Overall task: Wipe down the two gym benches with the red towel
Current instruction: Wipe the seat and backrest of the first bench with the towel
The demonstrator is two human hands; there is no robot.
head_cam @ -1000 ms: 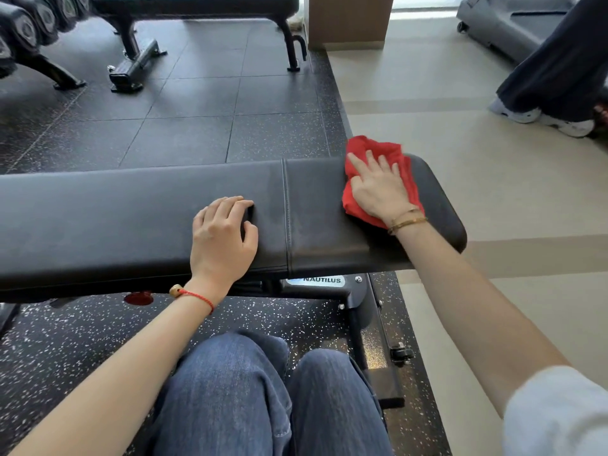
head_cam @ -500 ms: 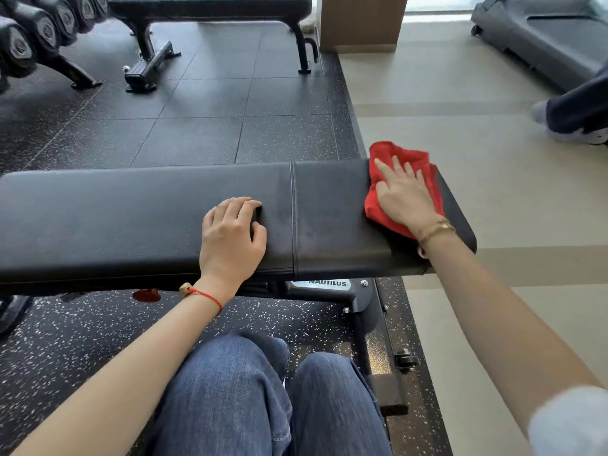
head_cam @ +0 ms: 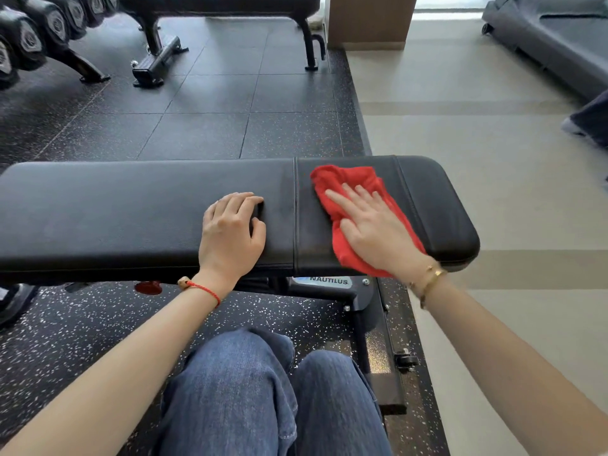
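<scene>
Right hand [head_cam: 371,228] presses red towel [head_cam: 348,192] flat on bench [head_cam: 131,205]; left hand [head_cam: 230,235] rests loosely curled.

"NAUTILUS" is printed on the bench frame plate [head_cam: 329,280] under the pad.

The right hand [head_cam: 371,225] hides the red towel's [head_cam: 342,182] middle, and the far bench [head_cam: 217,1] at twelve o'clock is cut off by the top edge.
</scene>
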